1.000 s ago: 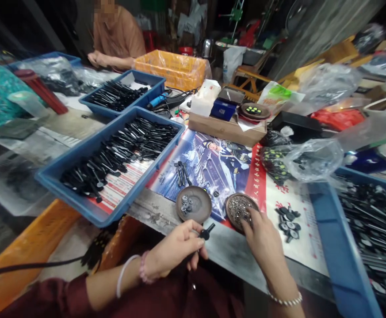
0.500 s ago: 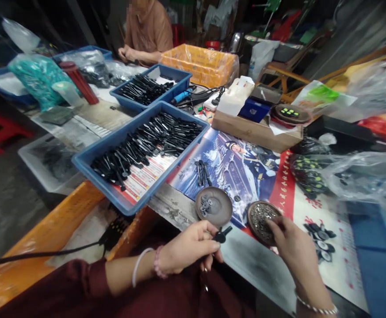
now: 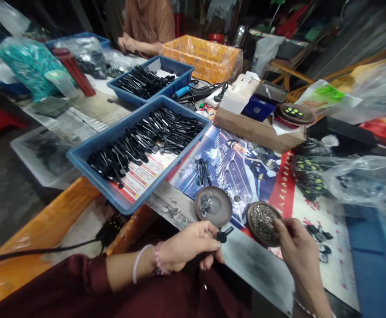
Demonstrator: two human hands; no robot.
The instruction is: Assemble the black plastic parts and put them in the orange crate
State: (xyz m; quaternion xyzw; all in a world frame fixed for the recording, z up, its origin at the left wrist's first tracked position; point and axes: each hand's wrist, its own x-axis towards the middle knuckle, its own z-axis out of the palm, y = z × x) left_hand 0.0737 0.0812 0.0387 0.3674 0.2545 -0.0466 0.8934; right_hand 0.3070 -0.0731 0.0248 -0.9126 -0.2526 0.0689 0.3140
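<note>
My left hand pinches a small black plastic part with a round head and a short stem, out over the table's front edge. Below its curled fingers something thin and shiny catches the light, too dark to make out. At the right rim of a brown dish of tiny metal pieces, perhaps screws, my right hand has thumb and forefinger pinched; whatever is between them is too small to see. A second brown dish beside it holds several small grey rings. Some slim black pieces lie on the poster behind.
A blue tray full of black handle-like parts stands at left, another blue tray behind it. A cardboard box, plastic bags and a blue bin are at right. Across the table sits a person beside an orange crate.
My right hand has drawn slightly right, its fingertips moving from over the metal pieces to the dish's rim. The left hand keeps its hold on the black part. The view has shifted slightly.
</note>
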